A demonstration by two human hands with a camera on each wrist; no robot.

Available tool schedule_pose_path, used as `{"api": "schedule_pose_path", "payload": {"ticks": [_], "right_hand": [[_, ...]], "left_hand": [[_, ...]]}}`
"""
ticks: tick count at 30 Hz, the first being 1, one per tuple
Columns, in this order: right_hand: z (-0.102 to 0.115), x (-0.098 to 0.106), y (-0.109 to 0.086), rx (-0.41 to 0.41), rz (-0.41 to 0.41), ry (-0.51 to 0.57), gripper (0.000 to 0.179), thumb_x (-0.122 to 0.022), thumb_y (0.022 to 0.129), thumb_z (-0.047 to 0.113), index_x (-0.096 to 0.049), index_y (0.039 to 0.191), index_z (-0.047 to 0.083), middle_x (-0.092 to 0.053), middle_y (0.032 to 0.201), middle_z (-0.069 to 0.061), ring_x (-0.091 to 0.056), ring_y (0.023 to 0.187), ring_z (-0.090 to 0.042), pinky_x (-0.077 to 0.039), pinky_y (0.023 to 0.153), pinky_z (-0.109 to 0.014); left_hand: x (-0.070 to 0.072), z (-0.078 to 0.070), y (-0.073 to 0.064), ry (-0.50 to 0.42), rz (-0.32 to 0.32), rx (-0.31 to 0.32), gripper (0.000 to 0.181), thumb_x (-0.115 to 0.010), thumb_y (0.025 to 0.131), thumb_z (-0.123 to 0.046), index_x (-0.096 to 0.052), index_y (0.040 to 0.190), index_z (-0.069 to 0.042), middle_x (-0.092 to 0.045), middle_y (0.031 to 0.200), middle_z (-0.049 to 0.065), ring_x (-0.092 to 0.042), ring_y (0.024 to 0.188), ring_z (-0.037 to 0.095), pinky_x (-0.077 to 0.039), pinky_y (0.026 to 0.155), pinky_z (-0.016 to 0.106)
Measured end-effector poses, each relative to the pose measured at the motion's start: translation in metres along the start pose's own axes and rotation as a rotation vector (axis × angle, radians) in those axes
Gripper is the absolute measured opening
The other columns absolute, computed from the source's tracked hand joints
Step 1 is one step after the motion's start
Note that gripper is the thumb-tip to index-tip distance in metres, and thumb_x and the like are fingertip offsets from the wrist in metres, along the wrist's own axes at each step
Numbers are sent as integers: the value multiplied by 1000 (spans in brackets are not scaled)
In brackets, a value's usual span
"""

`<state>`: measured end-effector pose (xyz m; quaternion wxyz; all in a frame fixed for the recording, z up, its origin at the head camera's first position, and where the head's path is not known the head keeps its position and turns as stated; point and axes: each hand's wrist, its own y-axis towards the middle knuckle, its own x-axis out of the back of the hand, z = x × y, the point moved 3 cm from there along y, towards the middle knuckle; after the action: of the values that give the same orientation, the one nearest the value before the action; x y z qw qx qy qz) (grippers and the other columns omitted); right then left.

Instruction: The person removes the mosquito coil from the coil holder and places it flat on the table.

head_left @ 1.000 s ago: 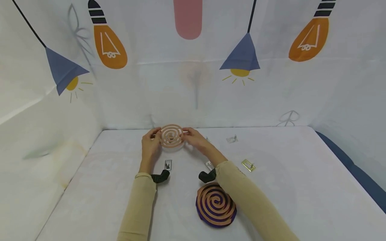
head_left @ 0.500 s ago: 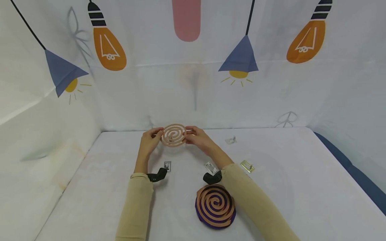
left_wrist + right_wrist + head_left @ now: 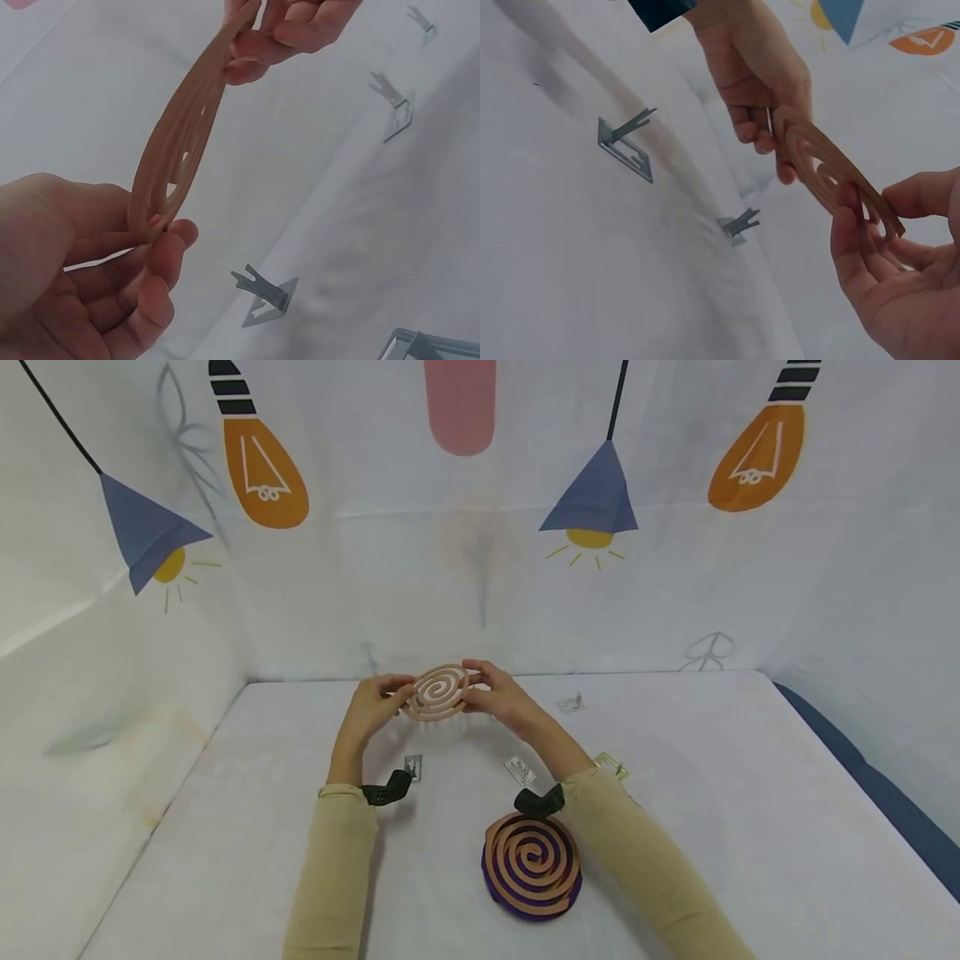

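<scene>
A tan spiral mosquito coil (image 3: 433, 716) is held in the air near the far edge of the table. My left hand (image 3: 369, 710) pinches its left rim; my right hand (image 3: 501, 697) pinches the opposite rim. The left wrist view shows the coil (image 3: 169, 135) nearly edge-on, tilted, with thumb and fingers on either side of its lower end. In the right wrist view, the right hand's (image 3: 911, 270) fingers reach around the coil's near end. Below the hands, a small metal coil stand (image 3: 413, 767) with an upright prong lies on the table.
A stack of tan and dark purple coils (image 3: 532, 866) lies near the right forearm. More stands are a silver one (image 3: 520, 771), a pale one (image 3: 572, 702) and a gold one (image 3: 612, 765) partly behind the sleeve. A printed white cloth wall (image 3: 360, 593) rises behind the table.
Both hands have shifted slightly right with the coil, and the coil has tilted. The right forearm has moved right, uncovering more of the silver stand and covering part of the gold one.
</scene>
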<state>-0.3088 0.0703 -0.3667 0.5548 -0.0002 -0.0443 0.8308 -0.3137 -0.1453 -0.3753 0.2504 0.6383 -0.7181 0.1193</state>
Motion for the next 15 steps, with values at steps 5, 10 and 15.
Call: {"api": "schedule_pose_path", "payload": {"ticks": [5,10,15], "right_hand": [[0,3,-6,-10,-31,-8,48,-49,96,6,-35,142,6,-48,126,-17,-61,87,-13,-53,84,-29],[-5,10,-9,2,-45,-20,38,-48,98,9,-41,135,4,-50,125,-16,-60,91,-14,-53,84,-31],[-3,14,-11,18,-57,-34,36,-50,97,9,-44,132,3,-52,124,-16,-59,89,-12,-53,79,-28]], "left_hand": [[-1,-5,-3,-15,38,8,30,-61,92,-19,-65,118,-4,-69,104,19,-62,70,9,-53,69,36],[-3,-9,-6,-23,73,23,30,-63,91,-21,-66,117,-5,-70,102,18,-60,70,10,-53,71,37],[-5,-12,-6,-49,86,18,33,-64,90,-22,-65,118,-4,-69,104,20,-61,72,12,-53,71,34]]}}
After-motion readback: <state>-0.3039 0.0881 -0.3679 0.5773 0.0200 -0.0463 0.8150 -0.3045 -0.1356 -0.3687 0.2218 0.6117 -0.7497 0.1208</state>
